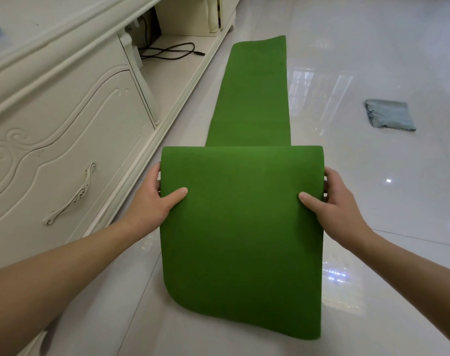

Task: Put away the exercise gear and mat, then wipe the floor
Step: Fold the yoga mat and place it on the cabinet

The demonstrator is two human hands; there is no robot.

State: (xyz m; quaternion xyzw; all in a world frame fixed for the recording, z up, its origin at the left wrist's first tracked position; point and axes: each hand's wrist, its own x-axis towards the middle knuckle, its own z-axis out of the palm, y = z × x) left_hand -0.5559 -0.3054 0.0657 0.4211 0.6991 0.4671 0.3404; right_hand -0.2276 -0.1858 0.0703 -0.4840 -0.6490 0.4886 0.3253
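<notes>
A long green exercise mat [244, 222] lies on the glossy white tile floor [373, 163] and runs away from me. Its near end is lifted off the floor and bent over in a fold, with the free edge hanging toward me. My left hand [154, 199] grips the mat's left edge at the fold, thumb on top. On the opposite edge my right hand [331, 199] holds it the same way. The far end of the mat lies flat beside the cabinet. A blue-grey cloth [389, 114] lies on the floor to the right, well apart from the mat.
A cream carved cabinet [64, 119] runs along the left, close to the mat's left edge. A black cable [172, 51] lies on its open lower shelf. The floor stretches wide to the right of the mat.
</notes>
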